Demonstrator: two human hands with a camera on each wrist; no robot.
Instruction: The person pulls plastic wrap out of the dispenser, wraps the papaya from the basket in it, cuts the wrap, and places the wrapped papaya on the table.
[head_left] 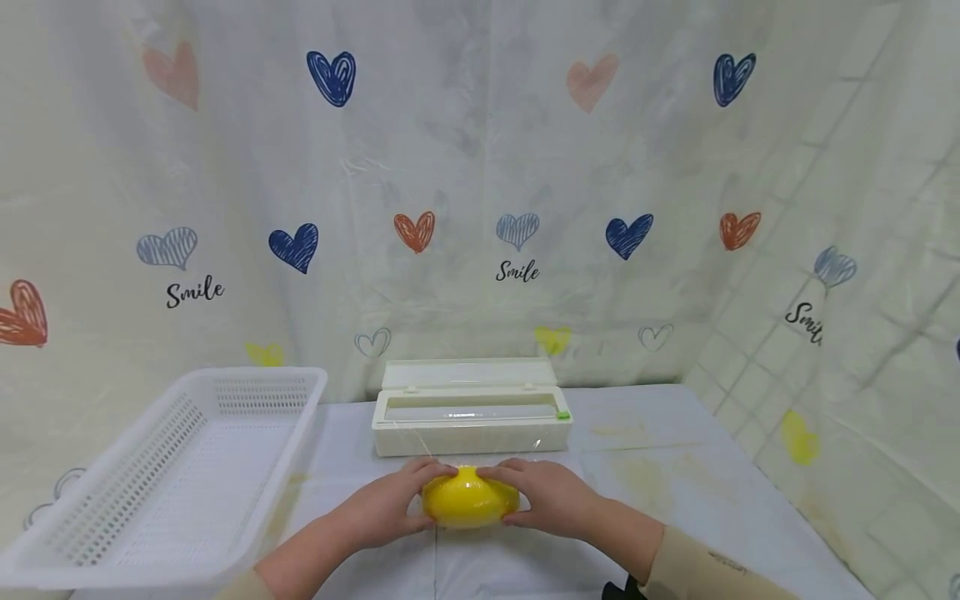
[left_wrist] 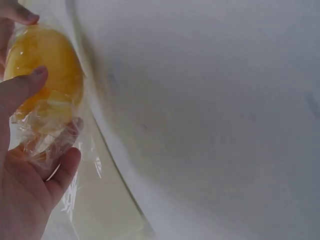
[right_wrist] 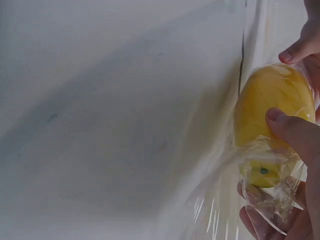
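Observation:
A smooth, yellow oval fruit (head_left: 471,498) lies between both hands at the front of the table, wrapped in clear cling film (right_wrist: 280,197). The left hand (head_left: 390,504) grips its left end, thumb on the near side and fingers at the top. From the other end the right hand (head_left: 551,497) holds it the same way. Crumpled film bunches over the fingers in the left wrist view, and a small green spot shows on the fruit in the right wrist view. Just behind stands a white cling film dispenser (head_left: 472,437), its lid (head_left: 468,372) raised.
At the left stands a large white perforated basket (head_left: 210,475). A green slider (head_left: 563,415) sits at the dispenser's right end. A white cloth (head_left: 637,475) with yellowish stains covers the table, and a curtain (head_left: 450,150) printed with hearts hangs behind it.

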